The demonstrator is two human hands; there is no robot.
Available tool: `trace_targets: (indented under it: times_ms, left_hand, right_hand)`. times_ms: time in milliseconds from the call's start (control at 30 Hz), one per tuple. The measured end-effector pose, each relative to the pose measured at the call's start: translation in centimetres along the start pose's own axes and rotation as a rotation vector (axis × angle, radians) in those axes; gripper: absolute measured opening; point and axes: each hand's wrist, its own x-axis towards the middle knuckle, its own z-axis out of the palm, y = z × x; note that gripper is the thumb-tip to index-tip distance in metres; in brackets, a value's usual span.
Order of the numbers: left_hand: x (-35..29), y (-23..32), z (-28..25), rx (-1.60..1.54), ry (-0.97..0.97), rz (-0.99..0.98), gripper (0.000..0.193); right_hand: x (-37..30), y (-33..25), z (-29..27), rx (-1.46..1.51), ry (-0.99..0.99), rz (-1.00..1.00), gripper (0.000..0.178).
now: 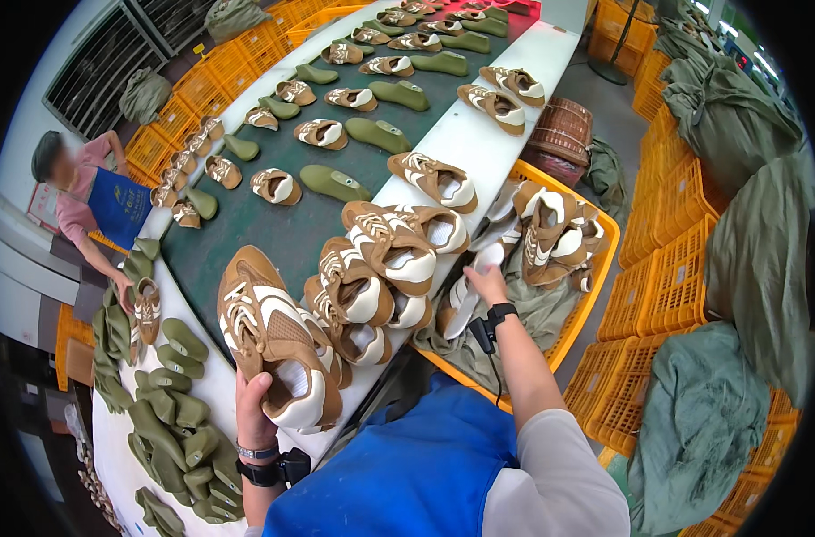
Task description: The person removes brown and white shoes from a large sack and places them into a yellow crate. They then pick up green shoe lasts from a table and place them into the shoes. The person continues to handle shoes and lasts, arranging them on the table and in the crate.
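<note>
Already, in the head view, a good part of the work looks done: a dense cluster of brown-and-white shoe uppers sits on the near white edge of the desk, and more pairs lie spaced along that edge toward the far end. On the dark green belt in the middle, single uppers alternate with olive green shoe forms in rows running far away.

The left hand is closed round the heel end of one brown-and-white upper, thumb pressed on its side, holding it raised just above the near desk edge, left of the cluster. The right hand reaches right into the yellow crate, fingers curled onto a pale upper lying on the grey-green sack that lines it; whether it has a full grip I cannot tell.

What is left, by my judgement: the crate holds a heap of uppers on its far side, so it is not nearly emptied, and the held upper is not yet set down. A pile of olive forms lies at the near left. Across the belt at the left, another person's hand rests by an upper there. Green sacks and stacked yellow crates stand at the right.
</note>
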Motion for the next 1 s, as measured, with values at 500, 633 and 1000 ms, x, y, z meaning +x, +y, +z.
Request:
trace_targets:
  times_ms: [500,633,1000]
  left_hand:
    - [0.7,-0.2,2.9,-0.184,-0.252,-0.143,0.072]
    - [2.2,-1.3,4.8,-0.191,-0.439,-0.255,0.082]
    - [3.5,-3.5,7.5,-0.521,-0.573,-0.644,0.062]
  right_hand:
    - [-8.9,0.7,-13.4,1.582,-0.494,-0.019,0.046]
    - [-11.0,-4.5,-14.6,1.614,-0.603,-0.085,0.047]
    - [-16.9,-13.2,-12.3,1.454,-0.763,-0.086,0.042]
